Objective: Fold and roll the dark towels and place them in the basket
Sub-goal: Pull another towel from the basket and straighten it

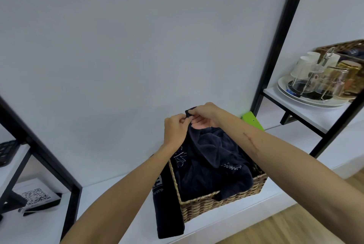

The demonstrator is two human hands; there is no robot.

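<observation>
A woven wicker basket (199, 207) stands on a low white shelf, filled with crumpled dark navy towels (214, 167) bearing white print. One towel is lifted by its top edge above the basket. My left hand (175, 130) and my right hand (204, 113) pinch that edge side by side, close together near the wall. The rest of this towel hangs down into the basket. Another dark towel (167, 206) with white lettering lies folded long beside the basket's left wall, reaching to the shelf's front edge.
The white shelf (118, 200) runs along a white wall between black frame posts (275, 42). A green object (253, 122) lies behind the basket. The right shelf holds plates and upturned glasses (315, 84). A QR-code card (36, 197) lies low left. Wood floor shows bottom right.
</observation>
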